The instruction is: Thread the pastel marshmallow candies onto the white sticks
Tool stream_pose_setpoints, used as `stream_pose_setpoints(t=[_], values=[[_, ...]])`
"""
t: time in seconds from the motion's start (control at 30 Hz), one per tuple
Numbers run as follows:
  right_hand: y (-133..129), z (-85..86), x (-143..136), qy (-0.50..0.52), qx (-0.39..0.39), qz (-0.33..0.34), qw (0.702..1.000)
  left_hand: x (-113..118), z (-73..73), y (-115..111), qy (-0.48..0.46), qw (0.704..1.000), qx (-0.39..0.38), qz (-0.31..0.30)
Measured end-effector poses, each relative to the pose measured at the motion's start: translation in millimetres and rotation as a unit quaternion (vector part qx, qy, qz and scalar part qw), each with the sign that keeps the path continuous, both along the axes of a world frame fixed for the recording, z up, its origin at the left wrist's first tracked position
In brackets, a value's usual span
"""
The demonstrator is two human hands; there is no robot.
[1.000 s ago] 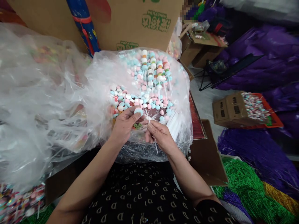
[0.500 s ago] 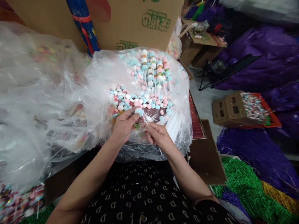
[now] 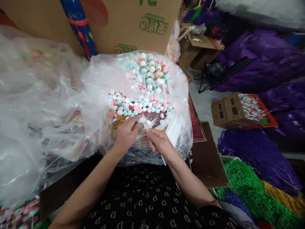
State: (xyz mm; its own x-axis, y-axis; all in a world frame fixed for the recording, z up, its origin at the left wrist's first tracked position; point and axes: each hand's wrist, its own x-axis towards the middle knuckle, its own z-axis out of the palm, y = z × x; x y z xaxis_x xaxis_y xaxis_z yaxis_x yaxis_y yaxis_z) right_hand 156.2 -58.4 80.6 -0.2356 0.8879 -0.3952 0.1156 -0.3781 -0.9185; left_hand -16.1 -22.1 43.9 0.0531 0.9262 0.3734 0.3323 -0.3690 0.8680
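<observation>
A black folding chair (image 3: pixel 233 74) stands on grey floor (image 3: pixel 202 106) at right before heaped, shiny purple bags (image 3: pixel 264 60), while a large printed cardboard box (image 3: pixel 119 25) rises across the far side.

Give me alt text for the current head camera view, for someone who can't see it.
A person's left hand holds a pale blue candy and the right hand a thin white stick, close together above scattered pastel candies. Beyond them lie candy skewers, with a large cardboard box behind.
</observation>
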Motion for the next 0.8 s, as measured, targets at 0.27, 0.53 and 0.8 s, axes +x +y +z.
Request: stream_pose_setpoints(t=[0.27,0.53,0.8], values=[[1.2,-5.6,-11.3,0.034,-0.013,-0.026,0.999,0.3,5.1,3.2,0.016,0.995,-0.091,0.037],[-21.7,-8.4,3.2,0.033,0.019,0.016,0.999,-18.4,1.9,16.1,0.040,0.989,-0.124,0.068],[-27.8,-18.0,-12.9,0.069,0.007,-0.057,0.996,-15.8,-2.1,7.4,0.105,0.984,-0.124,0.078]])
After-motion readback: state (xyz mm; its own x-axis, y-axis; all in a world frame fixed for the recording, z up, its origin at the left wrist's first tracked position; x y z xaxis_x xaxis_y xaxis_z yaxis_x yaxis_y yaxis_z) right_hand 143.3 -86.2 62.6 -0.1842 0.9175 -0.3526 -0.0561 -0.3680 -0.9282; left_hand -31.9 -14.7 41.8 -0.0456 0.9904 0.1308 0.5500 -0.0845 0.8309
